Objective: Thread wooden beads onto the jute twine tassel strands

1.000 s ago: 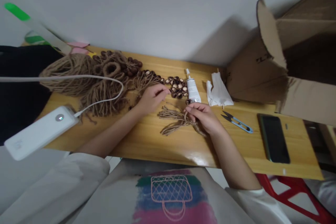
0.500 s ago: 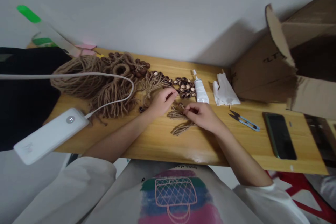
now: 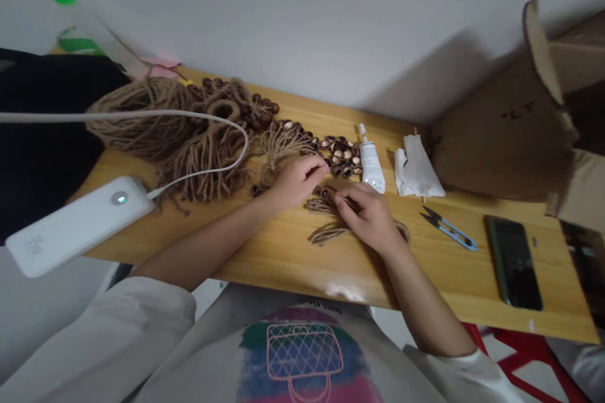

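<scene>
My left hand (image 3: 300,181) is beside the pile of halved nut shells (image 3: 343,154), thumb and index fingertips nearly together at the pile's near left edge. Whether a shell is between them, I cannot make out. My right hand (image 3: 366,211) pinches a short bundle of brown twine (image 3: 319,205) with a small dark shell at its top, just above the wood. Under and past that hand lies another length of twine (image 3: 326,234), its frayed end pointing left. A tied twine tassel (image 3: 278,146) rests behind my left hand.
Left lie a twine hank (image 3: 146,116), a large tassel (image 3: 203,170) and a white power bank (image 3: 80,227), its cable crossing above. Rightward are a glue tube (image 3: 372,167), white tissue (image 3: 418,167), thread snips (image 3: 449,230), a phone (image 3: 513,261) and a cardboard box (image 3: 496,132).
The camera view has shifted and tilted slightly. My left hand remains by the shell pile with its fingers pinched. My right hand keeps hold of the twine bundle, turned a little.
</scene>
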Motion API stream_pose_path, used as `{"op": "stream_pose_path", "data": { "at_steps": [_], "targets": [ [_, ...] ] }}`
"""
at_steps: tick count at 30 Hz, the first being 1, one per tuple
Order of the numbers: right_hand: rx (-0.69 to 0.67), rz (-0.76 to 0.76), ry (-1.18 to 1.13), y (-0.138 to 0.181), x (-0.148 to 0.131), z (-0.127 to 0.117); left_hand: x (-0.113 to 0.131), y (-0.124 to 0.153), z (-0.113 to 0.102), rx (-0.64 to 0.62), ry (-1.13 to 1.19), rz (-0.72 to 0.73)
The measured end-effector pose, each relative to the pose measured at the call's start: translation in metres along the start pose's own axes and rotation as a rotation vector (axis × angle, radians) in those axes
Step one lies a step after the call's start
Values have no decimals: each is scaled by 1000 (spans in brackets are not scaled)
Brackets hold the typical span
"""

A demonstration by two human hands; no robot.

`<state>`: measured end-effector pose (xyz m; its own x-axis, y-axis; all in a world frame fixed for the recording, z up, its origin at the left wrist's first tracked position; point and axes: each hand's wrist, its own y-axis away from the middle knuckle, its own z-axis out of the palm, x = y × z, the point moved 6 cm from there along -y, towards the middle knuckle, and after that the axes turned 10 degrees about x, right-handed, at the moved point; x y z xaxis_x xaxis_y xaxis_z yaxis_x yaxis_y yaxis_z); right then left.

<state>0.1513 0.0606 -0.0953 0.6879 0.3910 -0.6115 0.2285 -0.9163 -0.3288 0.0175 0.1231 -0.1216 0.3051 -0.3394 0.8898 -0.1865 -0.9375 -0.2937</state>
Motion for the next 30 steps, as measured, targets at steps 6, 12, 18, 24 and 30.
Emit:
{"op": "stream_pose_path", "data": {
  "at_steps": [6,12,18,24,30],
  "targets": [
    [11,23,67,2,7,4,1,1,0,-18,-21,-8],
    [5,90,15,2,11,-4,2,1,1,-41,-40,-3],
    [197,356,-200,3,31,-24,3,1,1,-57,-61,15],
    [254,539,-378,6,41,-22,4,2,2,-70,-91,25],
    [253,593,-439,6,42,-20,4,2,2,-70,-103,52]
  ]
}}
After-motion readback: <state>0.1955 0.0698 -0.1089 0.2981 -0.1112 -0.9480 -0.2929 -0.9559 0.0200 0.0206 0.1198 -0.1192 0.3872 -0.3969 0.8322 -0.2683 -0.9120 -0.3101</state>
